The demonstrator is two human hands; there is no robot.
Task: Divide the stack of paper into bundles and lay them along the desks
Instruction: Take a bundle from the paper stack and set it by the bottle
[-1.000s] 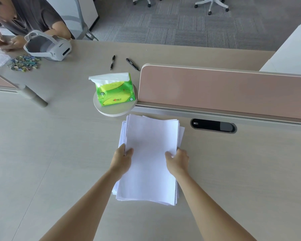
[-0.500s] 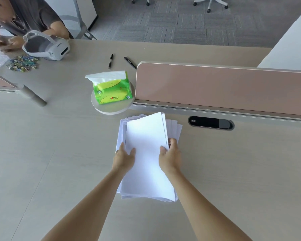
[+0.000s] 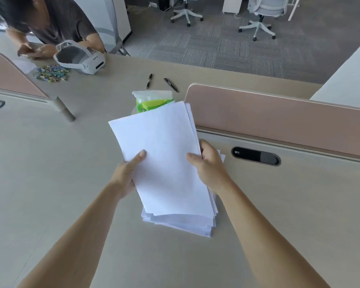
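A bundle of white paper (image 3: 162,154) is lifted off the desk and tilted a little to the left. My left hand (image 3: 127,173) grips its left edge, thumb on top. My right hand (image 3: 210,165) grips its right edge, thumb on top and fingers behind. Below the bundle, the rest of the paper stack (image 3: 187,224) lies on the beige desk (image 3: 50,183), its uneven lower edges showing under the raised sheets.
A green tissue pack (image 3: 152,101) stands behind the bundle, partly hidden. A pink divider panel (image 3: 274,119) and a black cable port (image 3: 256,156) lie to the right. Two pens (image 3: 160,82), a white headset (image 3: 81,59), colourful clips (image 3: 50,73) and a person (image 3: 50,21) are on the far desk.
Both hands have lifted the top bundle off the stack and raised it toward the camera, tilting it left. It now covers most of the tissue pack.
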